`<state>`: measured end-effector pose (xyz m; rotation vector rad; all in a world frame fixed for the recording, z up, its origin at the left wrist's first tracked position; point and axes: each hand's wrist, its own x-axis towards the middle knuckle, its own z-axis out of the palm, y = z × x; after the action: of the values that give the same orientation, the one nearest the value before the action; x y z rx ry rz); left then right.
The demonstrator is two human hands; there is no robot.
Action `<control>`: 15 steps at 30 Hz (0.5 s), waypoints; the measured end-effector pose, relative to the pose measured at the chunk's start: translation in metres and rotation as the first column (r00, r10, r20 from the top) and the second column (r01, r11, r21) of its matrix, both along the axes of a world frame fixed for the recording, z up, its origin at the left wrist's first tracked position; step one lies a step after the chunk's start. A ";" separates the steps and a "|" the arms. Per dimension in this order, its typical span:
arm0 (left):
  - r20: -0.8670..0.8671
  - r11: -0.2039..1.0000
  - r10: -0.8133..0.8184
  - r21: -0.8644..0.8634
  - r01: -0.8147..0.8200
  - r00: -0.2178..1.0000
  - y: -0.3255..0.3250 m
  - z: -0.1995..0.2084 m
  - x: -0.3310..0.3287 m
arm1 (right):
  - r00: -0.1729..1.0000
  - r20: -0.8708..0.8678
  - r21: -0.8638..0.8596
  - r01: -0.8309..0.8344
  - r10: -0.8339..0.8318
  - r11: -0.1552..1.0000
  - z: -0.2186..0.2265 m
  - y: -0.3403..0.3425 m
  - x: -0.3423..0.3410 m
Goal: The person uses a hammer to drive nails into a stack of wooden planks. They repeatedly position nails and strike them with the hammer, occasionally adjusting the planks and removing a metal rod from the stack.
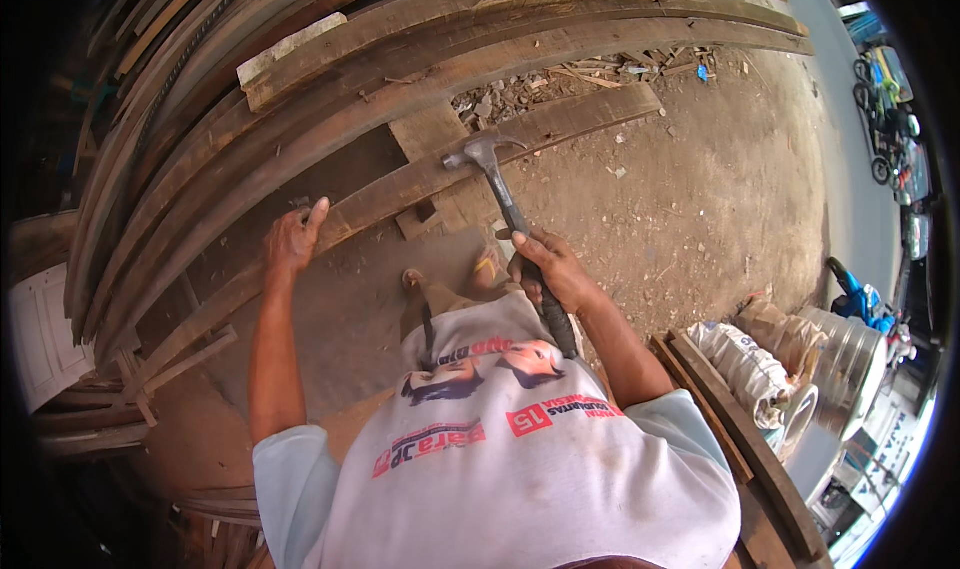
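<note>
With the right hand [548,274] wrapped round the hammer [506,203], its head beyond that hand over the beam [565,121], and the half-curled left hand [292,239] at the beam, its grip unclear, work looks unfinished.

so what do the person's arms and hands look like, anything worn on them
The left hand and right hand wear no gloves. The forearms are uncovered, below short, pale blue-grey sleeves on a white-fronted shirt with red and dark print.
</note>
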<state>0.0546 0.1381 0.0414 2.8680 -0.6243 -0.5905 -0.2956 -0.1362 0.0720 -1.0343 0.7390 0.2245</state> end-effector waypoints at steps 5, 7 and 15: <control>-0.004 1.000 0.003 -0.015 -0.003 1.000 0.000 -0.007 0.001 | 1.000 -0.019 -0.612 -0.003 -0.010 0.791 0.054 -0.007 -0.005; -0.001 0.999 0.021 -0.026 -0.021 1.000 0.001 -0.004 -0.005 | 0.993 0.075 -0.721 0.117 -0.091 0.683 0.101 -0.014 -0.010; 0.005 0.999 0.034 0.017 -0.034 0.999 0.004 -0.005 -0.002 | 0.504 0.834 -0.549 0.800 0.223 0.244 0.147 -0.057 -0.007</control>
<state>0.0524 0.1419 0.0368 2.8906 -0.5723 -0.5867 -0.3029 -0.1932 0.2189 -1.8603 0.0868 -1.3065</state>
